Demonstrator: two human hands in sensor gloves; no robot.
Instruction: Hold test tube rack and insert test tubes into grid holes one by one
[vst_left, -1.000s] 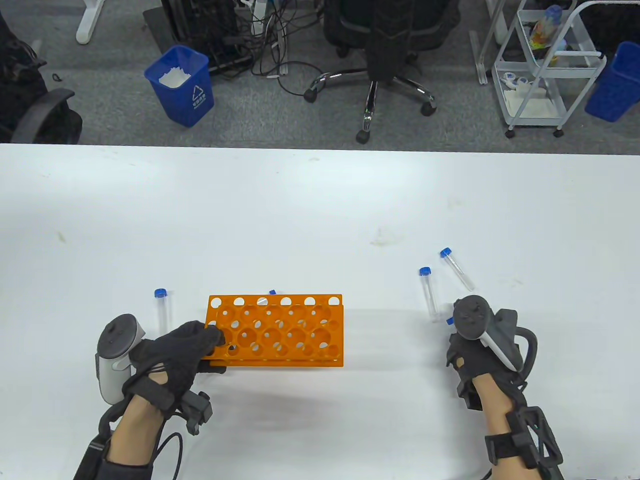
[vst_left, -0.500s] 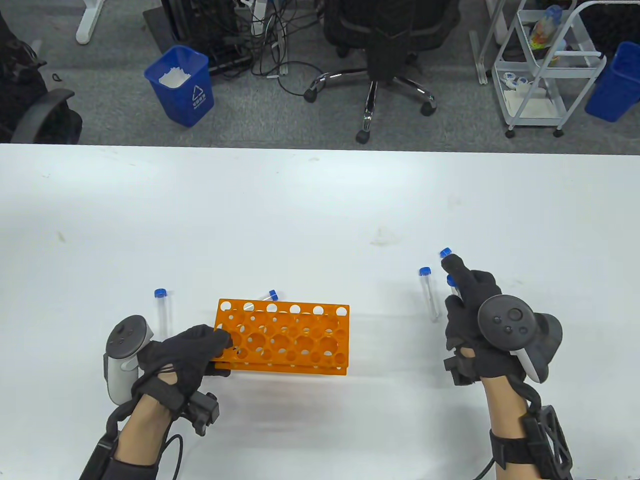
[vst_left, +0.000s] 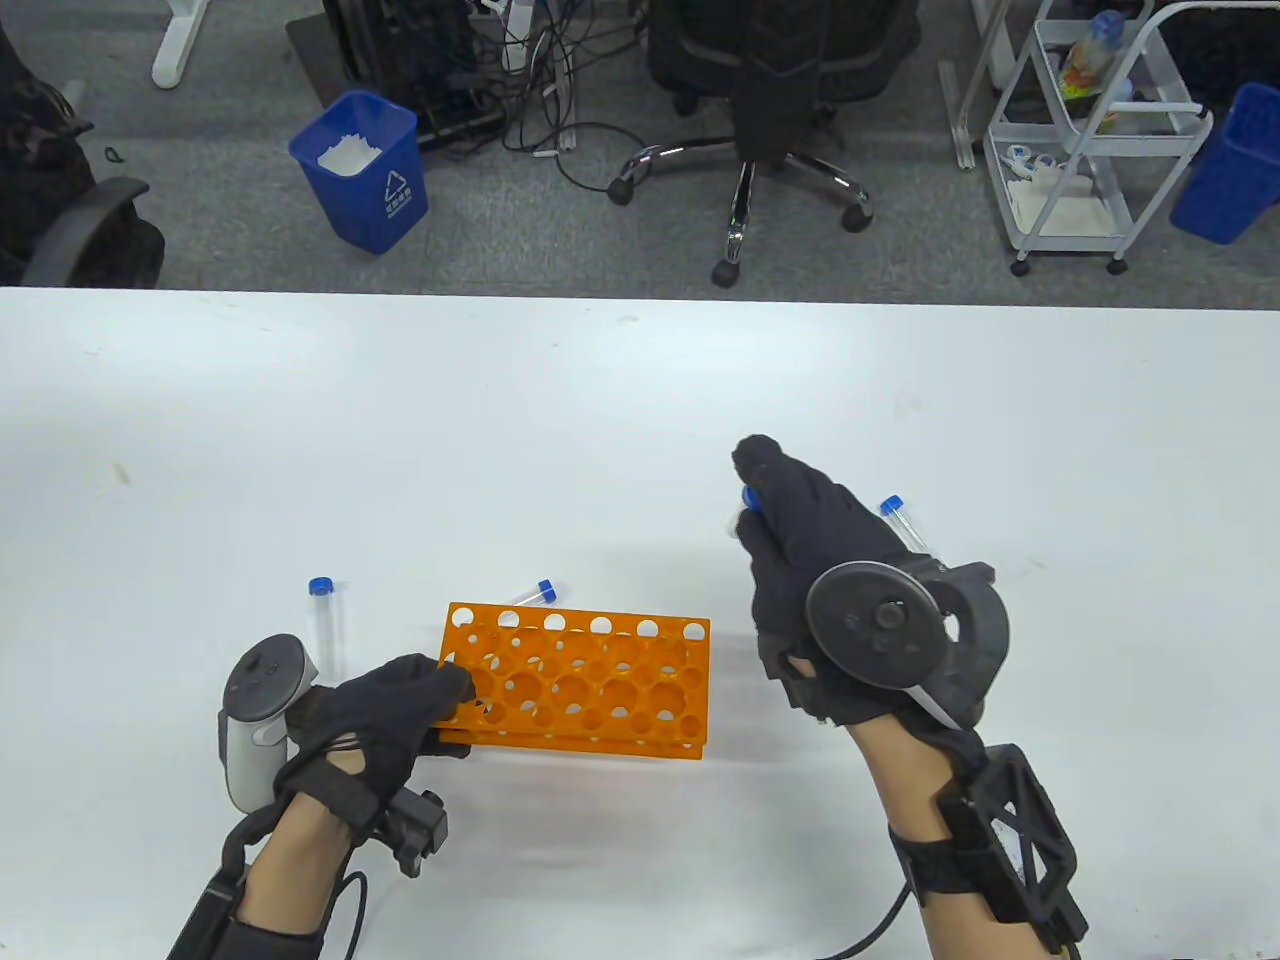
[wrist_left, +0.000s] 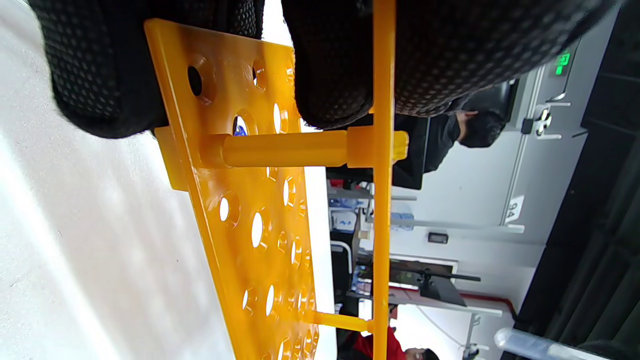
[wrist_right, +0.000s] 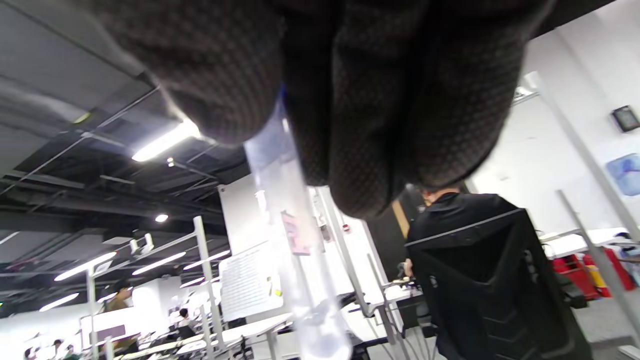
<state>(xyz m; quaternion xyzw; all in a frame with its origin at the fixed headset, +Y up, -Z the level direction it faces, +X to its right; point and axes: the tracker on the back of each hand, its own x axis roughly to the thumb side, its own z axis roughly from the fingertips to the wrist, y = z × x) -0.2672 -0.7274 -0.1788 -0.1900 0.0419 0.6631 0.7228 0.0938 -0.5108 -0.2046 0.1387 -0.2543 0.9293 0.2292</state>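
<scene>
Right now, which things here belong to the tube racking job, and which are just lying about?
Part of the job:
- orange plastic test tube rack, gripped by the left hand
- clear blue-capped test tube, held by the right hand
- three more blue-capped tubes on the white table

Lying about:
- blue waste bin
- black office chair
- white wire cart

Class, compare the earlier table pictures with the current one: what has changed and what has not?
The right hand picked a test tube off the table and carried it up and left, toward the orange rack. The rack slid slightly right. The left hand still grips its left end; three tubes still lie on the table.
</scene>
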